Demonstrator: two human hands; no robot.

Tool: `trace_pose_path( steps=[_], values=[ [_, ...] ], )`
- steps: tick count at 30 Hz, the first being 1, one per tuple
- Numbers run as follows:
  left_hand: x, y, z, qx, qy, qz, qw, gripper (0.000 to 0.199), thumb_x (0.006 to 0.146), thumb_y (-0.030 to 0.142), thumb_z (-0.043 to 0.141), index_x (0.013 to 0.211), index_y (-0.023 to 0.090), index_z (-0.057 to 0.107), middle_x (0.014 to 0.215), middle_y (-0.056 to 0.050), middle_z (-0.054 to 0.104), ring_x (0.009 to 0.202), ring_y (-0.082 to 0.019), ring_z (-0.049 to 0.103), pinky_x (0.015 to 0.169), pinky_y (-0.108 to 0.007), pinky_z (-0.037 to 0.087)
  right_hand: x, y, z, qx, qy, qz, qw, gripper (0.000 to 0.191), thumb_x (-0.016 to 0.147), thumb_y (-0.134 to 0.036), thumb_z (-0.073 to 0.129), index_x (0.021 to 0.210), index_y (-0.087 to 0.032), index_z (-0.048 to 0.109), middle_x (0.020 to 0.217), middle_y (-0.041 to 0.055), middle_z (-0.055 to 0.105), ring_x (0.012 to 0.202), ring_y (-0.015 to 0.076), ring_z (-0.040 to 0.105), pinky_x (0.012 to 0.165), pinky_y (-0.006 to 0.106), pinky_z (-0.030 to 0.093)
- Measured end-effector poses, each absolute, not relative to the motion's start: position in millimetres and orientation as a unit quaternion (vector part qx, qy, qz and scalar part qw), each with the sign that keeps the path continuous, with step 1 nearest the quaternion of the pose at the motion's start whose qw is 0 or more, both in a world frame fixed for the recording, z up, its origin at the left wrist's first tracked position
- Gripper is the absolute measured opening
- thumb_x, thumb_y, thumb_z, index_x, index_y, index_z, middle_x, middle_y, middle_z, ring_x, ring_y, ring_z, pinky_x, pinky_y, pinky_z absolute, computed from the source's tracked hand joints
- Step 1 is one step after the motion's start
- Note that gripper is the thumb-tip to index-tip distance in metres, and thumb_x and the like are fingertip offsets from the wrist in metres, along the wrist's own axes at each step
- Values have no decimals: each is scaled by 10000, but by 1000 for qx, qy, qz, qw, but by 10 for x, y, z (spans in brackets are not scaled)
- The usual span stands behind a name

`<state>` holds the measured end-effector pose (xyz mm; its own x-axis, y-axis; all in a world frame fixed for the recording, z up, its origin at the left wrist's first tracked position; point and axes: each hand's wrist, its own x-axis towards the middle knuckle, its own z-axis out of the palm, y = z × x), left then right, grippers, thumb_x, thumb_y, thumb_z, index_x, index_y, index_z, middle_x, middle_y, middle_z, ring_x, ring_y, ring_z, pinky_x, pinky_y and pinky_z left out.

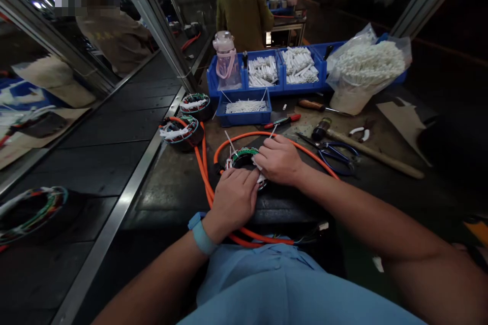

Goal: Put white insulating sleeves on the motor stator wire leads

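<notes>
A ring-shaped motor stator [244, 153] with green and white windings lies on the dark bench between my hands. My left hand [234, 195] is closed over its near left rim, with the fingertips partly hidden. My right hand [278, 161] is closed at the right rim, pinching a thin white cable tie [273, 131] whose end sticks up above the fingers. A white sleeve [257, 163] shows between the hands. Another white cable tie [230, 141] stands up from the left side of the ring. An orange cable [247, 134] curves behind the stator.
Two more stators [181, 134] stand left, beside the metal conveyor edge [131, 183]. A small blue bin [246, 121] of white ties sits behind. To the right lie a mallet [366, 150], blue-handled pliers [335, 155], a screwdriver [316, 106] and a red marker [284, 121]. Two people work beyond.
</notes>
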<state>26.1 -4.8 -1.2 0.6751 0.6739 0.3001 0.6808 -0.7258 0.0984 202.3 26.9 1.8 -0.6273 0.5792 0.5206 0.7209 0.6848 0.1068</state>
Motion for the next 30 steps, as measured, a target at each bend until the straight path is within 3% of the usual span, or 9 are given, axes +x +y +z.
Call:
trace_pose_path(
  steps=[2, 5, 8, 14, 17, 24, 27, 30],
  values=[
    [250, -32, -3, -916, -371, -152, -4, 268, 892, 213, 408, 1112, 140, 545, 929, -80, 641, 868, -220, 558, 820, -393, 412, 2020, 399, 12, -412, -880, -78, 225, 267, 877, -237, 440, 666, -160, 585, 650, 62, 581, 726, 180, 454, 671, 335, 266],
    [189, 12, 46, -909, -384, -161, -30, 351, 881, 252, 455, 1209, 129, 472, 986, -94, 639, 859, -223, 565, 800, -383, 432, 2069, 407, 2, -451, -842, 125, 268, 202, 871, -265, 467, 776, -150, 603, 727, 32, 610, 698, 149, 498, 645, 281, 320],
    [112, 70, 103, -915, -373, -152, -17, 306, 872, 333, 494, 1110, 147, 542, 969, -90, 642, 873, -235, 559, 809, -391, 429, 2117, 292, 18, -402, -830, 253, 292, 129, 853, -210, 496, 862, -157, 613, 804, 10, 617, 719, 124, 527, 657, 239, 359],
    [89, 170, 44, -937, -324, -133, 12, 383, 819, 513, 523, 879, 143, 603, 789, -81, 628, 779, -233, 548, 798, -414, 417, 2067, 256, 13, -375, -900, 66, 212, 178, 838, -171, 486, 756, -157, 643, 798, 51, 582, 751, 164, 439, 671, 293, 301],
    [112, 211, -51, -937, -308, -165, 17, 339, 854, 461, 481, 757, 157, 594, 689, -58, 614, 694, -210, 542, 729, -391, 407, 2009, 348, -23, -384, -904, 18, 188, 192, 819, -163, 489, 679, -160, 619, 749, 49, 579, 757, 177, 404, 677, 321, 265],
    [126, 237, -47, -941, -287, -177, -5, 289, 845, 413, 508, 783, 149, 606, 725, -70, 634, 722, -213, 556, 738, -387, 412, 1897, 563, 4, -351, -933, 6, 79, 132, 778, -201, 568, 664, -168, 626, 724, 55, 585, 776, 194, 411, 639, 334, 244],
    [46, 262, 101, -957, -264, -106, -54, 202, 847, 316, 515, 938, 157, 601, 852, -77, 651, 798, -211, 573, 777, -375, 428, 1864, 518, 22, -357, -930, 17, 80, 165, 812, -194, 540, 687, -155, 641, 750, 65, 594, 780, 189, 431, 662, 327, 279],
    [-41, 304, 215, -960, -255, -60, -101, 365, 845, 233, 512, 1207, 186, 486, 1005, -77, 647, 891, -202, 590, 797, -336, 449, 1991, 476, 2, -382, -906, 86, 162, 215, 869, -229, 499, 760, -140, 661, 819, 72, 610, 802, 174, 478, 719, 315, 341]
  ],
)
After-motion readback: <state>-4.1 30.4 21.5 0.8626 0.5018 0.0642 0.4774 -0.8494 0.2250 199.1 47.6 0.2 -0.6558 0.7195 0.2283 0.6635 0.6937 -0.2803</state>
